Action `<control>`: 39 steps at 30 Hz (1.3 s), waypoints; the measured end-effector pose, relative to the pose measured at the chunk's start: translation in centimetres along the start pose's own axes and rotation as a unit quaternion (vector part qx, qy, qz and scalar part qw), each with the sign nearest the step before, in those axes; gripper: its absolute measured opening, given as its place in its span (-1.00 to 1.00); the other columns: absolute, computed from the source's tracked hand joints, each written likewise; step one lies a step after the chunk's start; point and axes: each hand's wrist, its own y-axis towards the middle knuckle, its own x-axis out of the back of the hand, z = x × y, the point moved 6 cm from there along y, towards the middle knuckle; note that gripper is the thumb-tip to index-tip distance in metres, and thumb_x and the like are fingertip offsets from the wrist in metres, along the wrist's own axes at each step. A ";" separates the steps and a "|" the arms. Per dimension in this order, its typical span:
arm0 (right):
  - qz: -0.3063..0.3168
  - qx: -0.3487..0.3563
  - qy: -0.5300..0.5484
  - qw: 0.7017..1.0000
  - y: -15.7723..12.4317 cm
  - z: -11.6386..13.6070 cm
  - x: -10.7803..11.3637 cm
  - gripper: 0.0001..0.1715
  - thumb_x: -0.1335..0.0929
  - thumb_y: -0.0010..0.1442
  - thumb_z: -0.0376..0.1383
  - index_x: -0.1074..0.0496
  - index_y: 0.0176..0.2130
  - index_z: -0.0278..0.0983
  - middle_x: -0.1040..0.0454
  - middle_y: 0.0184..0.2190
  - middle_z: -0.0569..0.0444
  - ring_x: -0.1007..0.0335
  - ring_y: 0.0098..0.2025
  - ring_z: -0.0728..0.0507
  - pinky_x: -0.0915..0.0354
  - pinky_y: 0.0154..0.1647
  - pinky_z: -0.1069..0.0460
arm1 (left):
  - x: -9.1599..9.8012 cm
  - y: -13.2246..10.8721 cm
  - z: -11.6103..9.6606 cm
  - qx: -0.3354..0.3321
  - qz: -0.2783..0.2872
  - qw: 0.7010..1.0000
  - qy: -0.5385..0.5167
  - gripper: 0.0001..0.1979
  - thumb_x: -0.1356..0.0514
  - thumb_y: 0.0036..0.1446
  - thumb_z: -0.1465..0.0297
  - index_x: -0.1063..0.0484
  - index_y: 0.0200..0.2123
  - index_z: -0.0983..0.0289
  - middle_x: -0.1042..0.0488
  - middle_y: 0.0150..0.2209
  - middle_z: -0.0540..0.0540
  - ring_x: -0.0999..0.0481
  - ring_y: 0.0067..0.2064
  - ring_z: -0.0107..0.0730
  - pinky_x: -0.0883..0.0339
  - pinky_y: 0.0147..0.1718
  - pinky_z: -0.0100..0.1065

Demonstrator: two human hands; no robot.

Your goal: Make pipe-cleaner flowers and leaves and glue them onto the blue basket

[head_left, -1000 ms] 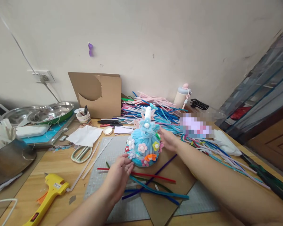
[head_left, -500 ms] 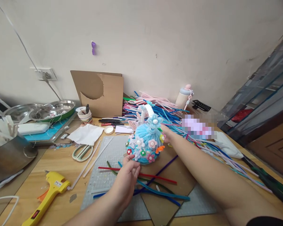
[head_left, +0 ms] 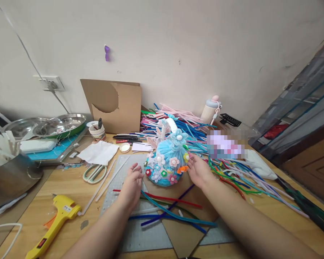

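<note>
A light-blue fuzzy pipe-cleaner basket point(head_left: 166, 148) with a white arched handle stands upright on brown cardboard point(head_left: 202, 201). Small flowers in several colours and an orange butterfly point(head_left: 182, 169) cover its side. To its left, my left hand point(head_left: 133, 183) is open, fingers loosely bent, a small gap from the basket. On the other side my right hand point(head_left: 200, 172) is open, its fingertips beside the yellow flower point(head_left: 187, 157); whether they touch it I cannot tell. Loose red point(head_left: 175, 201) and blue pipe cleaners point(head_left: 183, 218) lie in front.
A yellow glue gun point(head_left: 61, 219) and scissors point(head_left: 95, 174) lie on the left. Behind the basket is a heap of pipe cleaners point(head_left: 175, 114), with a bottle point(head_left: 210, 109) near it. A pot of sticks point(head_left: 13, 180) stands far left; a grey cutting mat point(head_left: 151, 237) lies underneath.
My left hand has drawn back leftward from the basket's base. My right hand has come out from behind the basket to its right side. The basket stands nearly where it was.
</note>
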 end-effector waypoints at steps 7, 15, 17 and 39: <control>-0.003 -0.071 0.049 0.996 -3.3 -2.7 0.6 -0.75 -0.27 0.19 -0.16 -0.43 -0.17 -0.17 -0.39 0.09 0.09 -0.23 0.18 -0.06 -0.05 0.28 -0.03 | -0.4 -0.2 1.4 0.015 0.086 0.996 -0.024 -0.37 -0.04 -0.32 0.70 -0.24 -0.07 0.21 -0.32 0.08 0.19 -0.24 0.20 -0.31 -0.05 0.21 -0.27; -0.001 -0.094 0.072 0.993 -3.1 -1.9 1.3 -0.69 -0.24 0.20 -0.17 -0.41 -0.11 -0.24 -0.43 0.03 -0.07 -0.32 0.10 -0.12 -0.23 0.16 -0.06 | -0.6 0.4 1.1 -0.002 0.112 0.993 -0.031 -0.34 -0.03 -0.35 0.71 -0.23 -0.07 0.23 -0.38 0.04 0.20 -0.32 0.15 -0.34 -0.08 0.21 -0.29; -0.006 -0.098 0.070 0.993 -3.2 -1.9 1.4 -0.68 -0.23 0.21 -0.18 -0.38 -0.09 -0.24 -0.42 0.03 -0.09 -0.34 0.09 -0.13 -0.25 0.13 -0.07 | -0.7 0.7 1.0 -0.001 0.114 0.993 -0.030 -0.34 -0.03 -0.36 0.71 -0.22 -0.07 0.24 -0.39 0.03 0.21 -0.34 0.14 -0.34 -0.10 0.19 -0.30; -0.041 -0.060 0.053 0.996 -4.4 -1.6 1.2 -0.90 -0.30 0.13 -0.26 -0.40 -0.30 -0.19 -0.44 -0.02 0.01 -0.18 0.19 -0.12 -0.15 0.21 -0.05 | 0.5 1.4 -0.7 -0.101 0.100 0.990 0.002 -0.47 -0.08 -0.21 0.69 -0.31 -0.11 0.21 -0.42 -0.04 0.17 -0.31 0.15 -0.33 -0.08 0.20 -0.31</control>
